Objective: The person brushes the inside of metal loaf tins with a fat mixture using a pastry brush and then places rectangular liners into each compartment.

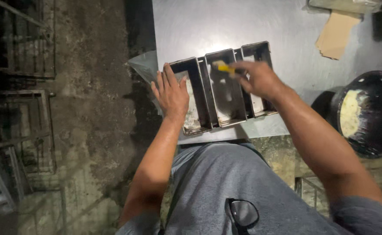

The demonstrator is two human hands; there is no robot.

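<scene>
fingers of right hand [260, 78] pinch a yellow brush [223, 67] over the strapped loaf pans [226, 87].
left hand [171, 93], fingers together, steadies the pans' left wall; greasing underway, next wants even strokes.

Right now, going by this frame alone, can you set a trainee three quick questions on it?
1. True or false: the left hand rests flat on the joined loaf tins.
2. What colour is the brush in the right hand?
3. The dark round pan lies: A) at the picture's right, B) inside a tin.

Key: 1 true; 2 yellow; 3 A.
</scene>
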